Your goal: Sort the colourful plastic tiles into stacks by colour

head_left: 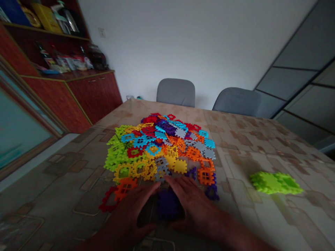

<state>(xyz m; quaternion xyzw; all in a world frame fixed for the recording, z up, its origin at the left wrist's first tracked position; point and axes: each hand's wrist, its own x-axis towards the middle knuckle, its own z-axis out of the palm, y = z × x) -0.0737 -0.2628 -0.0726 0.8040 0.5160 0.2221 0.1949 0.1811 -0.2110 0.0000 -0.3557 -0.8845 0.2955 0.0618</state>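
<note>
A dark purple square plastic interlocking tile (167,205) lies on the table between my two hands. My left hand (133,211) is on its left, fingers stretched forward and thumb apart. My right hand (192,200) is close along its right side, also open; whether it touches the tile I cannot tell. The fingertips of both hands are near a grey window-shaped tile (161,168) at the pile's front edge. Beside my left hand are an orange window tile (125,188) and a red frame tile (108,200), partly hidden.
A heap of mixed coloured tiles (149,130) spreads ahead on the patterned table (235,136). A lime green stack of tiles (274,183) sits apart on the right. Two grey chairs (176,91) stand beyond the far edge. A wooden cabinet (96,92) is at back left.
</note>
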